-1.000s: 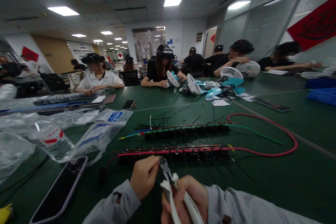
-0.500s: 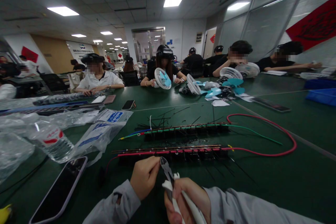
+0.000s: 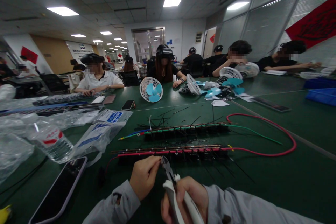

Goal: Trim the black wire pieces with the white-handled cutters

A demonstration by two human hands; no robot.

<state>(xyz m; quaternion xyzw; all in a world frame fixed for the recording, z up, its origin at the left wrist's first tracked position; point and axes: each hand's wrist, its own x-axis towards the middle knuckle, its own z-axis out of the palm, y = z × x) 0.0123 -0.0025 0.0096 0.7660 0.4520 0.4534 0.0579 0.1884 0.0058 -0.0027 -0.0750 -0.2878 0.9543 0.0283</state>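
My right hand (image 3: 193, 193) is wrapped round the white handles of a pair of side cutters (image 3: 168, 170), whose metal jaws point up and away from me. Thumb and forefinger of my left hand (image 3: 144, 177) are pinched together right beside the jaw tips; what they hold, if anything, is too small to make out. Just beyond both hands lies a long black strip with a thick red wire (image 3: 152, 152) along it and black cable-tie tails sticking out. Behind it is a second strip with a green wire (image 3: 168, 130).
On the left are a phone (image 3: 59, 190), a water bottle (image 3: 54, 143) and plastic bags (image 3: 101, 131). Loose black ties (image 3: 181, 109) lie behind the strips. The red cable (image 3: 294, 136) loops out rightward. Across the table, co-workers sit near a white fan (image 3: 151, 90) and blue trays (image 3: 321, 96).
My right hand and the cutters have shifted slightly; my left hand stays almost still. Across the table, a co-worker's fan has moved left and lower and now faces me.
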